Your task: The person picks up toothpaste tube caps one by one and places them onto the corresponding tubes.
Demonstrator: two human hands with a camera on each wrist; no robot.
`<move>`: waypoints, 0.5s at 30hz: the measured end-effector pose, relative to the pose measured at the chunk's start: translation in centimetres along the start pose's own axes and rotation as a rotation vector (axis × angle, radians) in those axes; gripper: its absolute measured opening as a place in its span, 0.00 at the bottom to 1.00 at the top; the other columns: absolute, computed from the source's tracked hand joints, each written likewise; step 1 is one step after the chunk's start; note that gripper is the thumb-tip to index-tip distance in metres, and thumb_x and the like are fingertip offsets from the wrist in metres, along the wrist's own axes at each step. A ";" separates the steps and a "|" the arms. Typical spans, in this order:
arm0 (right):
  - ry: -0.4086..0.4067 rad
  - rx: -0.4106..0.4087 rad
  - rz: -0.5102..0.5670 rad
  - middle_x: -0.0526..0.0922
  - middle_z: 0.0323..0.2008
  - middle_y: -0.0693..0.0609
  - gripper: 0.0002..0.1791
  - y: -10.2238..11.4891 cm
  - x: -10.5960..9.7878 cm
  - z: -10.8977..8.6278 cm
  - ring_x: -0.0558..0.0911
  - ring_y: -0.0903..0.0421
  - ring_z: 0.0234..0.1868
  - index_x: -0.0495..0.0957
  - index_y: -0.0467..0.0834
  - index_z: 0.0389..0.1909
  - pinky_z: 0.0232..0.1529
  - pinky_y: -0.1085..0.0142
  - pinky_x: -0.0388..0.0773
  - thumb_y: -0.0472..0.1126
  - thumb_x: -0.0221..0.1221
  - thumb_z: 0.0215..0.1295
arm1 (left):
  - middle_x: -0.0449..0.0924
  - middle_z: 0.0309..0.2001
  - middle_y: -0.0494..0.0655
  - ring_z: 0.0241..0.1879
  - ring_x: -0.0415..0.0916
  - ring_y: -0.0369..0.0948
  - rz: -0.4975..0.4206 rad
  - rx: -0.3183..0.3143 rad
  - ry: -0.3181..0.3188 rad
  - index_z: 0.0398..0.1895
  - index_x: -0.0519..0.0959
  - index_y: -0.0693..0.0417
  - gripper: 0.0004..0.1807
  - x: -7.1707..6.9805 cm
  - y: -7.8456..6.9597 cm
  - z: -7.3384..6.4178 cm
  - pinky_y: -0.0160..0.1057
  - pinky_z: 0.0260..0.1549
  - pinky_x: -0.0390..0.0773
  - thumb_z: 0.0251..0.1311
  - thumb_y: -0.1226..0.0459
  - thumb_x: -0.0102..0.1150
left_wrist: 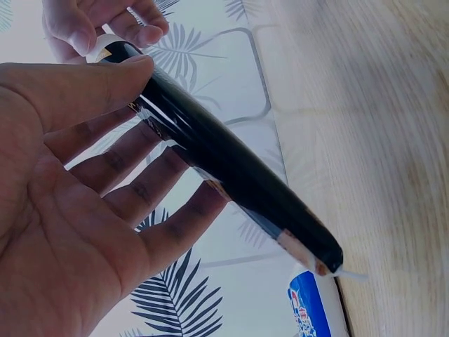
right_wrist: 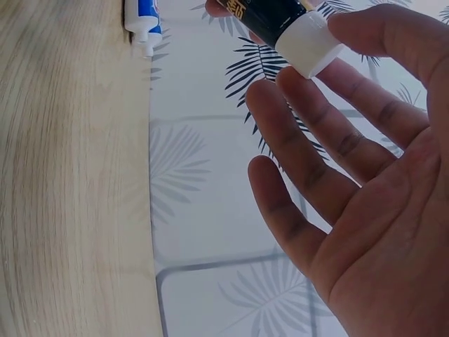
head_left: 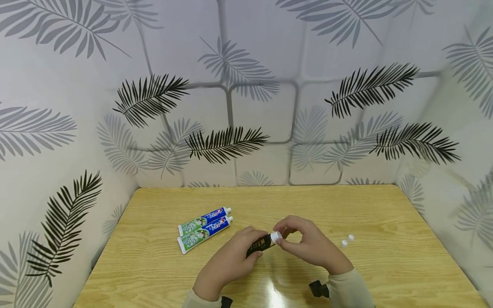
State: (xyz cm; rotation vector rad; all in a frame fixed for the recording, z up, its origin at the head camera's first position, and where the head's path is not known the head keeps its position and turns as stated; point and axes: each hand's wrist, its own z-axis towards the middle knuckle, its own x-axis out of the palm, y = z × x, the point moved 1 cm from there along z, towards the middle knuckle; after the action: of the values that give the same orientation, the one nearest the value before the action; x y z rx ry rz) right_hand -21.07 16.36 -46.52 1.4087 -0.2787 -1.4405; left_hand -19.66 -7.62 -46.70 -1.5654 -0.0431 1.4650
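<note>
Glossy black tube (head_left: pixel 261 243) with a smooth white cap (head_left: pixel 275 237), held in two bare hands above a yellowish wood-grained table (head_left: pixel 308 205)

The left hand (head_left: pixel 235 256) grips the tube's rounded, shiny body, thumb laid across one side and fingers bent behind it; the right hand (head_left: pixel 308 244) pinches the short cylindrical cap between thumb and index finger, its other fingers loosely spread; left of them, two toothpaste tubes (head_left: pixel 205 234) in sleek blue, green and white lie side by side, flat at one end, narrow white nozzles at the other; right of the hands, two small round white pieces (head_left: pixel 344 243) sit near each other; behind rises a pale wall covering (head_left: pixel 262 119) printed with feathery grey and black leaves
</note>
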 end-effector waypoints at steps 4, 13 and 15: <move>0.002 0.018 0.012 0.86 0.46 0.61 0.09 0.1 0.1 0.0 0.85 0.62 0.43 0.85 0.51 0.52 0.46 0.62 0.84 0.44 0.67 0.74 | 0.83 0.51 0.43 0.50 0.79 0.35 0.001 -0.002 -0.002 0.64 0.81 0.51 0.20 0.0 -0.1 -0.1 0.40 0.55 0.83 0.71 0.70 0.64; 0.011 0.060 0.014 0.86 0.47 0.60 0.08 0.2 0.1 0.0 0.85 0.62 0.43 0.85 0.55 0.52 0.43 0.63 0.83 0.47 0.66 0.75 | 0.83 0.51 0.43 0.49 0.79 0.35 -0.004 -0.002 -0.005 0.63 0.82 0.51 0.19 0.0 -0.2 -0.1 0.40 0.55 0.83 0.71 0.70 0.64; 0.009 0.065 0.010 0.86 0.48 0.60 0.08 0.2 0.1 0.0 0.85 0.62 0.43 0.85 0.55 0.51 0.44 0.63 0.83 0.48 0.65 0.76 | 0.83 0.50 0.43 0.49 0.79 0.35 -0.007 -0.005 -0.004 0.63 0.82 0.51 0.19 0.0 -0.2 -0.1 0.39 0.55 0.83 0.71 0.70 0.64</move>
State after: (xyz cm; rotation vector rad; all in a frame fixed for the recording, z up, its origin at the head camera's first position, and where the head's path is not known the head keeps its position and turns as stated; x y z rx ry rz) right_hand -20.98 16.21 -46.40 1.4638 -0.3285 -1.4274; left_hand -19.45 -7.60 -46.59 -1.5654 -0.0544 1.4636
